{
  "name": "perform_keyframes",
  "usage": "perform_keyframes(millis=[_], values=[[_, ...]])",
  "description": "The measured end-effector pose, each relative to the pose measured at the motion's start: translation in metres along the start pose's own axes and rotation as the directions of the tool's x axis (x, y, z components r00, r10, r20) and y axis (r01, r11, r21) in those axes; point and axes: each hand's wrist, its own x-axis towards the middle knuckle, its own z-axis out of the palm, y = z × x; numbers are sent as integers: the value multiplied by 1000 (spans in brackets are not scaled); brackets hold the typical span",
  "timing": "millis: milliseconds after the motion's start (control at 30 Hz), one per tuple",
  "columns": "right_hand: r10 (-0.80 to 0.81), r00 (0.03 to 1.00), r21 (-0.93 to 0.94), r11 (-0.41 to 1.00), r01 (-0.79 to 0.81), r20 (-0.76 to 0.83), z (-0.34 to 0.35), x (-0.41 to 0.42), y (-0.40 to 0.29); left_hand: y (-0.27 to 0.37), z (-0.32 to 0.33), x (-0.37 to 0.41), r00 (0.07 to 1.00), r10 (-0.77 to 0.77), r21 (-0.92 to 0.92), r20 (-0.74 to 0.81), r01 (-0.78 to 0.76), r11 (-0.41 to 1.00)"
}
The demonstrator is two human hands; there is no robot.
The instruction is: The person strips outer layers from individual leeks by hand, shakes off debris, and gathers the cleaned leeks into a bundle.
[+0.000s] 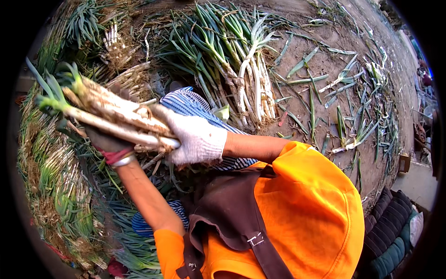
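Observation:
A bundle of thick spring onions (pixel 118 111) lies slantwise in front of me, its green tops at the upper left and its white ends toward the lower right. My right hand (pixel 197 136), in a white knit glove, closes around the white ends. From below, my left hand (pixel 109 139) supports the same bundle; its palm and fingers are mostly hidden behind the stalks. A red band and a silver bangle (pixel 123 159) circle my left wrist. Just beyond my right hand, a larger heap of spring onions (pixel 240 76) lies on the ground, roots toward me.
Long rows of spring onions (pixel 59 167) cover the ground at left. More green stalks (pixel 137 244) lie beside my knee. Loose leaves (pixel 312 104) and trimmings are strewn over the bare soil (pixel 296 48) at right. Dark cushion-like padding (pixel 386 223) sits at the lower right.

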Motion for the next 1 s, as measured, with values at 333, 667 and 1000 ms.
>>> perform_keyframes(millis=[333, 667, 1000], values=[[499, 772, -359, 690, -628, -393, -37, -27, 184, -116, -30, 75, 787, -164, 59, -595, 246, 968], [756, 542, -403, 396, -825, -368, 0, -62, 251, -107, -51, 53, 914, -125, -145, -385, 73, 987], [821, 563, -667, 367, -648, -96, 25, -30, 284, -96, -54, 33, 980, -46, -301, -196, -15, 953]])
